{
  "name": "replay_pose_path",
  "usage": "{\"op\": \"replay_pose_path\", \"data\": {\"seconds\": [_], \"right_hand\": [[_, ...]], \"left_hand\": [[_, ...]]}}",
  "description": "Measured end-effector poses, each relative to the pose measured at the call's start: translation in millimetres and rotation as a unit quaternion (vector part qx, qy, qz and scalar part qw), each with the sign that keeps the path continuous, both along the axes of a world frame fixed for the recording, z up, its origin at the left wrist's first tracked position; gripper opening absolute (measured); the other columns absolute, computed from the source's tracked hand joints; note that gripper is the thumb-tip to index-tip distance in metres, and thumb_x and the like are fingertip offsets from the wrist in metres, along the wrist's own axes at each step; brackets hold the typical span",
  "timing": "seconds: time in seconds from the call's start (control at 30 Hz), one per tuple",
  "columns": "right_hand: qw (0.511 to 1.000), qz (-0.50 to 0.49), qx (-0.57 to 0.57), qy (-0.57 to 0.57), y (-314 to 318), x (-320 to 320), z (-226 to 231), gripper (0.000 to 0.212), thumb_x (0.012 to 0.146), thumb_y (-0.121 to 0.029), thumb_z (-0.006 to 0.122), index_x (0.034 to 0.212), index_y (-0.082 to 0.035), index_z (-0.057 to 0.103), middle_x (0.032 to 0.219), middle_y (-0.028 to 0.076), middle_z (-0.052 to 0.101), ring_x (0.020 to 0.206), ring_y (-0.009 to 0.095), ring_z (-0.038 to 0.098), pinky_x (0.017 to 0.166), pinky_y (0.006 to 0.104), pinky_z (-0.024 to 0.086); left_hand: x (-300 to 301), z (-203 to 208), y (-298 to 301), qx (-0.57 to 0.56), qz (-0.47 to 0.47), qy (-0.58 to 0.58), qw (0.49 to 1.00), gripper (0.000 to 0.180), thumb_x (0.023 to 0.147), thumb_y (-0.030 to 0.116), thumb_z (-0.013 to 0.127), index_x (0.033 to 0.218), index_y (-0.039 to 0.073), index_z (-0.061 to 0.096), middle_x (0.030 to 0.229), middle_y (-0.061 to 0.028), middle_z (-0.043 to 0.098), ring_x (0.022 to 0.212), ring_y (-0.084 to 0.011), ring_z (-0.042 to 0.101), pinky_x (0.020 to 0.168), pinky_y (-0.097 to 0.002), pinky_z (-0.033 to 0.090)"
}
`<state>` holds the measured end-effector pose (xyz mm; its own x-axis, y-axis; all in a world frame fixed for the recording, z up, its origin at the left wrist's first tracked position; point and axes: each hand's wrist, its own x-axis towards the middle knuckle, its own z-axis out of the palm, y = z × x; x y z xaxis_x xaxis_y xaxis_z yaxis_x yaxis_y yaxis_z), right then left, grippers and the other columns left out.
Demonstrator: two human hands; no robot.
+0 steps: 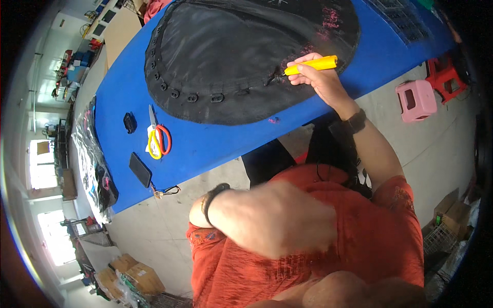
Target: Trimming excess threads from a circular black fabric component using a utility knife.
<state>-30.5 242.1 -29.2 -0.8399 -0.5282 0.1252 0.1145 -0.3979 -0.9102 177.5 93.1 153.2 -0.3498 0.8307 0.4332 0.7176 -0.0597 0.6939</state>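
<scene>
Gripping the yellow tool (324, 63) in your right hand (319, 79), you keep its dark tip at the black cloth (221, 59), near the lower right part of its border. Your fingers and thumb close around the handle, and its thick end points away to the right. The cloth lies on the blue tabletop (192, 149), in front of you, with a rounded edge toward your body. Along its left and near border sits a row of dark clips (192, 97), and pink marks (330, 19) spread on its right part.

Your left hand (275, 220) is in the air before your red shirt (359, 226), well apart from the cloth. It is blurred, so I cannot say whether its fingers are bent or straight, or whether it holds something.

To the left of the cloth lie the scissors (155, 127), with one yellow and one red handle loop. A small black piece (130, 123) is just beside them, and the phone (140, 169) rests nearer to the tabletop edge. On the floor at your right stand a pink stool (417, 101) and a red stool (447, 77).
</scene>
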Motion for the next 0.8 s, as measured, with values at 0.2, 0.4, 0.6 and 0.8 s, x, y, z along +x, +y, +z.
{"op": "replay_pose_path", "data": {"seconds": [0.2,0.4,0.6,0.8], "right_hand": [[0.999,0.006,-0.031,-0.005,-1.3,-3.9,-9.3,0.018,0.098,-0.011,0.059,0.112,0.0,0.056,0.113,0.018,0.066,0.094,0.022,0.07,0.082,0.0331,0.059],[0.999,-0.025,-0.039,-0.005,-9.6,-2.4,-11.7,0.019,0.098,-0.009,0.059,0.114,-0.001,0.054,0.114,0.018,0.065,0.093,0.023,0.07,0.082,0.0342,0.059],[0.985,-0.149,-0.083,-0.029,-15.9,0.2,-9.1,0.026,0.095,-0.014,0.065,0.115,-0.002,0.052,0.107,0.015,0.066,0.087,0.021,0.069,0.079,0.0328,0.059],[0.986,-0.143,-0.082,-0.034,-12.8,0.8,-8.1,0.027,0.095,-0.013,0.066,0.115,-0.002,0.052,0.108,0.014,0.066,0.086,0.02,0.069,0.079,0.0322,0.059]], "left_hand": [[-43.3,-54.1,-30.3,-0.004,0.491,-0.258,0.832,0.013,0.096,0.016,0.064,0.099,0.004,0.068,0.079,0.0012,0.062,0.064,-0.0053,0.056,0.057,-0.0223,0.047],[-97.2,-107.4,-76.9,-0.07,0.611,-0.171,0.77,0.017,0.091,0.014,0.068,0.102,0.001,0.065,0.082,-0.0071,0.062,0.066,-0.0133,0.062,0.06,-0.0281,0.051],[-140.7,-118.8,-61.7,-0.207,0.578,0.003,0.789,0.044,0.081,0.025,0.077,0.115,0.002,0.06,0.098,-0.0222,0.063,0.087,-0.0343,0.065,0.078,-0.0411,0.052],[-165.1,-130.3,-51.0,-0.288,0.54,-0.008,0.791,0.046,0.082,0.027,0.076,0.12,0.007,0.06,0.098,-0.0244,0.063,0.092,-0.0405,0.064,0.082,-0.0451,0.051]]}}
